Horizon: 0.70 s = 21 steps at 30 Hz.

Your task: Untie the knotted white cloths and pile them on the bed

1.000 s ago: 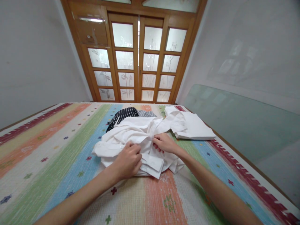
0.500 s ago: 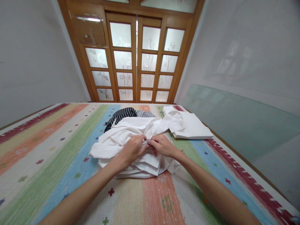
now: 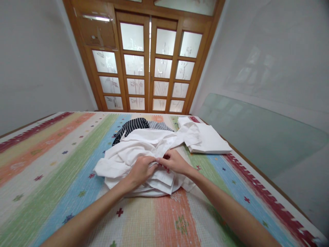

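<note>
A crumpled white shirt [image 3: 133,151] lies in the middle of a striped, many-coloured mat [image 3: 51,178]. My left hand [image 3: 140,169] and my right hand [image 3: 173,162] meet over the shirt's front, fingertips almost touching. Both hands are closed in a pinch on a fold of the white cloth near its placket. A cuff or folded edge of the shirt lies just below my hands. What exactly sits between the fingertips is too small to make out.
A black-and-white striped garment [image 3: 131,127] lies behind the white shirt. A neatly folded white garment [image 3: 209,139] sits at the right on the mat. Wooden doors with frosted panes [image 3: 149,61] stand beyond. A glass sheet [image 3: 257,133] leans against the right wall.
My left hand moved up and right from the cuff to meet my right hand on the shirt's front. The shirt has bunched slightly toward the left.
</note>
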Available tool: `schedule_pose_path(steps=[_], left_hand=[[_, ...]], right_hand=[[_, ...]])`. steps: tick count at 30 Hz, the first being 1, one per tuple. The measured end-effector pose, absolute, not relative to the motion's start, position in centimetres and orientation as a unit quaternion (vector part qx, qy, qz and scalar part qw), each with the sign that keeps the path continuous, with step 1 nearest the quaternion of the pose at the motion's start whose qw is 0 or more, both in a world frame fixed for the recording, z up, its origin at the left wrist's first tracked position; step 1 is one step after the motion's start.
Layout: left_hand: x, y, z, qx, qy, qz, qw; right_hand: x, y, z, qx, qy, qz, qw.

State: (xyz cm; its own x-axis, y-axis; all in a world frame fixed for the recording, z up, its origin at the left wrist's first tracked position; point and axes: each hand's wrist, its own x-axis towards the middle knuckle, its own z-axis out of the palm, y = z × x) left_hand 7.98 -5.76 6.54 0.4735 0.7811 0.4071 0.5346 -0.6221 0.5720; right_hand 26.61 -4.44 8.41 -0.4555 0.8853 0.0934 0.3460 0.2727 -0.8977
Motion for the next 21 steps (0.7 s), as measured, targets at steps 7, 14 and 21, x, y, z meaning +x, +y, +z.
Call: schedule_pose_path(steps=[7, 14, 21], left_hand=[[8.0, -5.5, 5.8, 0.757, 0.405, 0.387, 0.337], [8.0, -5.3, 4.5, 0.735, 0.407, 0.387, 0.379], [7.9, -5.3, 4.4, 0.731, 0.404, 0.387, 0.391]], right_hand=[[26.8, -3.9, 7.9, -0.371, -0.707, 0.520, 0.305], [26.5, -3.7, 6.1, -0.411, -0.607, 0.604, 0.313], [26.4, -3.7, 5.1, -0.410, -0.579, 0.623, 0.329]])
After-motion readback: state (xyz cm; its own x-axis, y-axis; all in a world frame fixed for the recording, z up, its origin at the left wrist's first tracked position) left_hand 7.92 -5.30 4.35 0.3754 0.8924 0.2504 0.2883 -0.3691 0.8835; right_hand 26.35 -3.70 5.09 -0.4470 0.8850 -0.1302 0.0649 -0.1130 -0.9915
